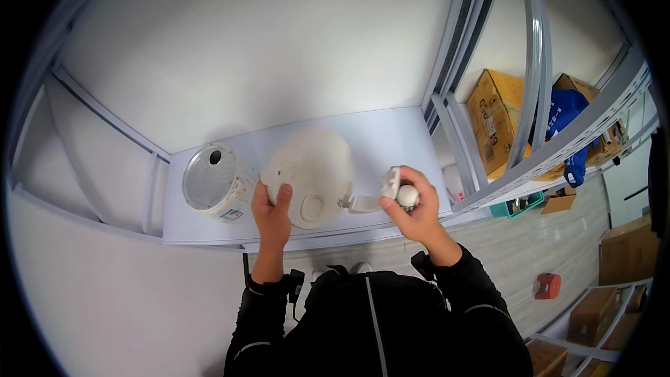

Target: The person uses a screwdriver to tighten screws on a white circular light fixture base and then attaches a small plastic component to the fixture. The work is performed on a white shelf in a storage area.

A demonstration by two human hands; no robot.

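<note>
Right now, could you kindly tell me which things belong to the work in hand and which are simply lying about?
In use: pale rounded piece (left hand); small white part (right hand); probably white tub.

Seemingly lying about: yellow box; blue fabric; red object.

At right, a yellow cardboard box [490, 120] stood near blue fabric [565, 113], and a red stool [548, 286] sat on the floor [499, 255].

The left hand's [273, 220] fingers were mostly hidden beneath a round white cover [315, 171], whose far edge blurred. The right hand [421, 211] partly hid a small white part [391, 180]. A rail [558, 148] hid some of the blue bag [567, 108]. The green basket's [500, 211] contents were too small to tell. The lower edge cut off the jacket [412, 321].
</note>
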